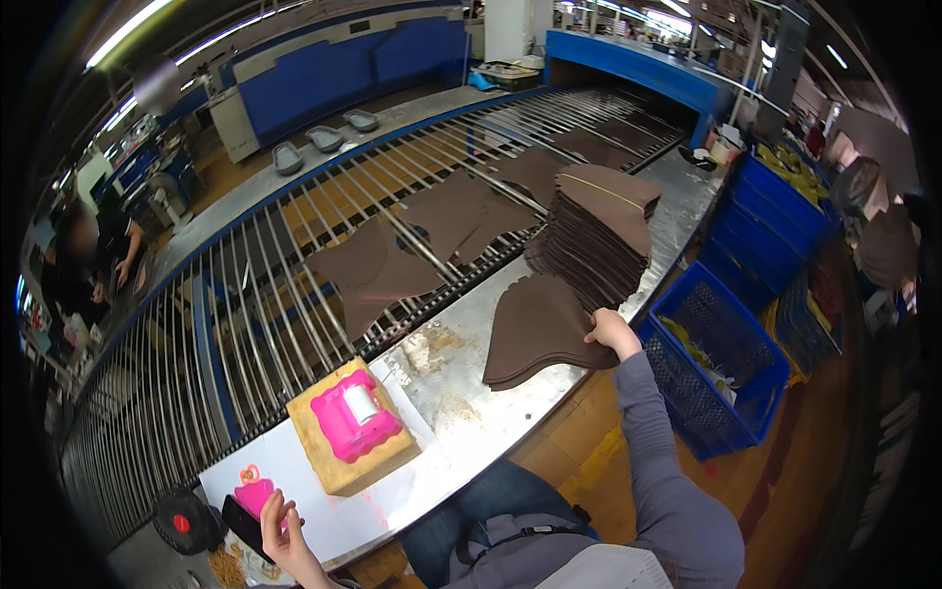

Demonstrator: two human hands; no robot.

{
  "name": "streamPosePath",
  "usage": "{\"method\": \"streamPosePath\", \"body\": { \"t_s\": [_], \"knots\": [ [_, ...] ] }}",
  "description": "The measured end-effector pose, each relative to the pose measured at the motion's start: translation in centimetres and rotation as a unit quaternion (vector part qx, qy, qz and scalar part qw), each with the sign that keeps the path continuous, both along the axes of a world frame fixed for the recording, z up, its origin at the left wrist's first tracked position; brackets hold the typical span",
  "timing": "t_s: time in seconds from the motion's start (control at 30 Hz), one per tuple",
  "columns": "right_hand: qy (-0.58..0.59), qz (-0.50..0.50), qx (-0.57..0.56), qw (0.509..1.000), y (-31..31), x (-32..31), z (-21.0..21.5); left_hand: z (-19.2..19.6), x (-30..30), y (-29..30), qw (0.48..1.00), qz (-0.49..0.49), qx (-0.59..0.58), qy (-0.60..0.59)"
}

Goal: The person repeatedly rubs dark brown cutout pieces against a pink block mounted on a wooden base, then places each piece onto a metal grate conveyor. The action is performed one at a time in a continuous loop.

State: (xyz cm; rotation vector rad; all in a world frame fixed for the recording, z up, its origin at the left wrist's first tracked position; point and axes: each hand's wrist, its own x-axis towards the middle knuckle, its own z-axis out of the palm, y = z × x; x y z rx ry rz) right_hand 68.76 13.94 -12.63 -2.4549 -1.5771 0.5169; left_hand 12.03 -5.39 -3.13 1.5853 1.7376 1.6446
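My right hand (613, 334) pinches the right edge of a low stack of brown cut sheets (543, 329) on the metal table ledge. Behind it rises a taller stack of the same curved pieces (599, 221), with a thin yellow line across its top. My left hand (283, 535) is raised over the ledge's near left end, fingers bent and apart, with nothing visible in it. Close by are a pink piece (253, 496), orange-handled scissors (249, 474) and a dark flat object (241, 523). Between my hands, a yellow foam block (368, 471) carries a bright pink pad (345, 432) with a white roll (360, 403).
Several brown pieces (378, 265) lie on the roller conveyor (265, 285), which runs from a blue machine opening (628, 74). Blue crates (721, 363) stand to my right. Grey molds (324, 138) rest on the far ledge. Another person (123, 240) stands at far left.
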Motion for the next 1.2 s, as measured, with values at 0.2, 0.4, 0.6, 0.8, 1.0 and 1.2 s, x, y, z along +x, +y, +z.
{"method": "streamPosePath", "body": {
  "t_s": [0.2, 0.4, 0.6, 0.8, 1.0, 1.2],
  "knots": [
    [0.016, 0.068, 0.246, 0.967, -4.0, -5.6, 6.5, 0.4, -2.4, 0.7, 0.997, 0.039, -0.043, -0.045],
    [0.309, 0.177, 0.383, 0.852, -5.9, -12.0, 19.1, 5.3, -0.4, 4.5, 0.986, -0.111, 0.075, -0.102],
    [0.458, 0.349, 0.352, 0.737, -3.7, -21.0, 22.2, 10.2, 0.4, 10.7, 0.947, -0.318, 0.042, 0.027],
    [0.340, 0.531, 0.330, 0.702, -0.6, -28.7, 19.8, 7.4, -4.9, 9.0, 0.979, -0.184, -0.057, 0.062],
    [0.290, 0.618, 0.306, 0.664, 3.1, -32.7, 14.0, 4.9, -7.9, 6.8, 0.981, -0.108, -0.014, 0.164],
    [0.311, 0.615, 0.291, 0.664, 3.1, -35.0, 12.2, 4.1, -9.4, 5.6, 0.979, -0.074, -0.014, 0.188]
  ]
}}
